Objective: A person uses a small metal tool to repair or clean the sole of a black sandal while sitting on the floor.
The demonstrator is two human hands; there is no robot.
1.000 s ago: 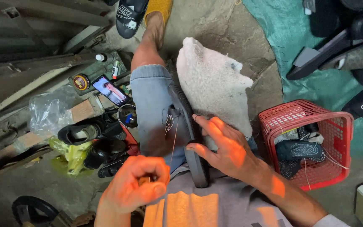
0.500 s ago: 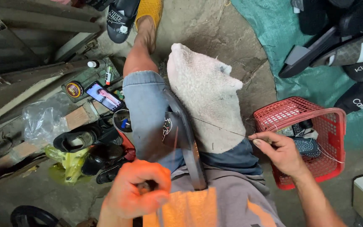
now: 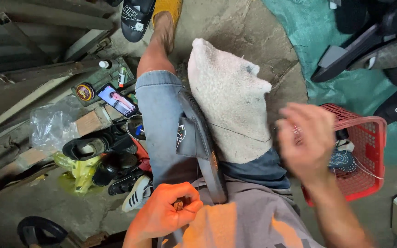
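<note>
Stitching a dark sandal (image 3: pixel 201 151) wedged between the knees — thread running off toward the right.

At 6 o'clock the left hand (image 3: pixel 166 216) is pinched shut on a small tool, likely an awl or needle, at the sole's near end; the right hand (image 3: pixel 305 142), blurred at 3 o'clock before the red basket (image 3: pixel 368 156), shows fingers loosely curled, though whether it grips thread I cannot tell. Risks, as I judge them: the thread snagging on the basket rim, the point slipping toward the thigh, or the sandal sliding off the white cloth (image 3: pixel 228 101).
</note>
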